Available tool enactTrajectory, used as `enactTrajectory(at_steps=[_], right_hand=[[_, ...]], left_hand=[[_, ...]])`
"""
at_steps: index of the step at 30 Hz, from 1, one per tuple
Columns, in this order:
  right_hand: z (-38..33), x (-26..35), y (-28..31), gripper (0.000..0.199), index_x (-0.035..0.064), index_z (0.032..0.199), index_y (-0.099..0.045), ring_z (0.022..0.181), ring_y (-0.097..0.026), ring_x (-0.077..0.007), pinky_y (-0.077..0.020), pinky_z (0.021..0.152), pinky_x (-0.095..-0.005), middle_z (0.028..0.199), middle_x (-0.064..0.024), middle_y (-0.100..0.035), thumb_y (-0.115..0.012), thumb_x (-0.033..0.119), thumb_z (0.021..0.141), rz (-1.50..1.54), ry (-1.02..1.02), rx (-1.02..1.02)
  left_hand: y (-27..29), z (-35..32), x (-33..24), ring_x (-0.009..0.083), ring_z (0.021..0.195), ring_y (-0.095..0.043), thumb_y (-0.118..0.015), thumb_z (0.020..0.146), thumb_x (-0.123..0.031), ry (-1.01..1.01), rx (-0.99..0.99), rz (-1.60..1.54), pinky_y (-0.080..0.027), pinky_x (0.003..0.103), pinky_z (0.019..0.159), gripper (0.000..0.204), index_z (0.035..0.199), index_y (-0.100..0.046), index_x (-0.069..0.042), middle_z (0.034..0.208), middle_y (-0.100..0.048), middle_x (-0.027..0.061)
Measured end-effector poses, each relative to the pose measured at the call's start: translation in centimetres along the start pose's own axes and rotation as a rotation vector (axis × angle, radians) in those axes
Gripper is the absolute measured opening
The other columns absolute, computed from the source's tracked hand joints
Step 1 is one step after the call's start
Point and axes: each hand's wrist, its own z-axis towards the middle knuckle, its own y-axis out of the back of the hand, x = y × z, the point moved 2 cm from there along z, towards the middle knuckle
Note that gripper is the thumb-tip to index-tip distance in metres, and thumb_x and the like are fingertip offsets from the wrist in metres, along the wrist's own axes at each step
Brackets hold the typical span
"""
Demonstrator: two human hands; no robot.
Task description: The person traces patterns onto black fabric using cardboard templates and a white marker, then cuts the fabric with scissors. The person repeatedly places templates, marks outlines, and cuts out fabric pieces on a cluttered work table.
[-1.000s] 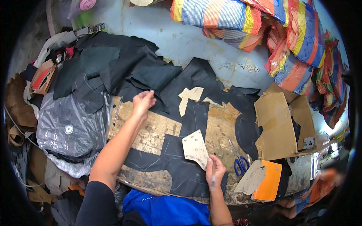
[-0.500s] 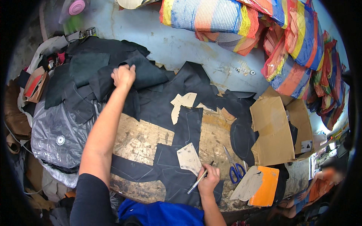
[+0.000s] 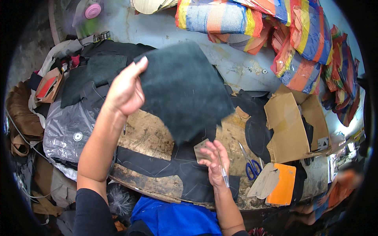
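My left hand (image 3: 128,88) is raised and pinches the left edge of a dark grey-black leather piece (image 3: 185,86), which hangs over the middle of the table, slightly blurred. Below it my right hand (image 3: 214,163) is lifted with its fingers loosely spread, a silver pen (image 3: 225,175) lodged between them. Behind those fingers is a pale angular template (image 3: 201,151); whether they touch it I cannot tell. Black leather with thin chalk-like lines (image 3: 147,163) lies on the wooden table (image 3: 151,133). The hanging piece hides part of it.
Blue-handled scissors (image 3: 252,167), grey and orange card pieces (image 3: 281,185) and an open cardboard box (image 3: 285,129) are on the right. A plastic-wrapped bundle (image 3: 71,131) and heaped dark leather (image 3: 96,67) fill the left. Striped mesh bags (image 3: 220,17) hang above. Another person (image 3: 334,192) sits at far right.
My left hand has lifted the leather piece off the heap and drawn it nearer and to the right. My right hand has risen and loosened its fingers, the pen still in it. The view shifted slightly.
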Motion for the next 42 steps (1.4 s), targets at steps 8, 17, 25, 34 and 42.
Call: enactTrajectory(at_steps=[8, 17, 25, 34, 42], right_hand=[[3.8, 2.9, -3.9, 0.032, -0.0005, 0.110, -0.060, 0.094, -0.062, -0.0153, -0.0490, 0.087, -0.0285, 0.103, -0.0087, -0.065, -0.066, -0.007, 0.080, 0.036, -0.010, -0.038], [0.8, 6.3, 3.7, 0.058, 0.0075, 0.078, -0.068, 0.112, -0.052, -0.0310, -0.0362, 0.095, -0.0460, 0.092, -0.0056, -0.068, -0.058, 0.064, 0.073, -0.945, 0.281, 0.647], [-7.1, 2.9, 7.1, 0.018, 0.0115, 0.077, -0.064, 0.112, -0.054, -0.0269, -0.0331, 0.095, -0.0514, 0.092, -0.0026, -0.068, -0.065, 0.001, 0.063, -1.481, 0.014, 0.699], [-8.9, 2.3, 8.0, 0.017, 0.0045, 0.077, -0.064, 0.106, -0.057, -0.0342, -0.0447, 0.090, -0.0415, 0.090, -0.0072, -0.069, -0.062, -0.003, 0.062, -1.389, 0.136, 0.533], [-8.9, 2.1, 8.0, 0.029, 0.0013, 0.076, -0.063, 0.102, -0.058, -0.0379, -0.0470, 0.089, -0.0430, 0.088, -0.0113, -0.068, -0.059, -0.010, 0.050, -1.307, 0.181, 0.517]], left_hand=[[-0.6, -3.8, 4.3, 0.0151, 0.108, -0.055, -0.053, 0.093, -0.005, -0.428, -0.035, 0.215, -0.042, 0.032, 0.096, 0.029, 0.121, -0.052, 0.002, 0.117, -0.060, 0.0093], [10.3, -15.5, 7.8, 0.0284, 0.109, -0.058, -0.070, 0.075, -0.010, 0.266, 0.075, 1.686, -0.044, 0.035, 0.094, 0.029, 0.104, -0.069, -0.008, 0.118, -0.059, 0.0195], [3.9, -11.6, 14.9, 0.0383, 0.117, -0.050, -0.076, 0.062, -0.059, 0.178, -0.141, 1.578, -0.043, 0.044, 0.096, 0.105, 0.135, -0.037, 0.006, 0.122, -0.052, 0.0293], [7.8, -8.6, 19.0, 0.0347, 0.067, -0.063, -0.063, 0.067, -0.008, 0.211, -0.177, 1.793, -0.052, 0.039, 0.069, 0.066, 0.127, -0.043, 0.011, 0.073, -0.064, 0.0206], [9.4, -9.5, 17.6, 0.0311, 0.091, -0.063, -0.077, 0.070, -0.040, -0.219, -0.629, 1.759, -0.051, 0.040, 0.077, 0.080, 0.125, -0.047, 0.009, 0.106, -0.061, 0.0219]])
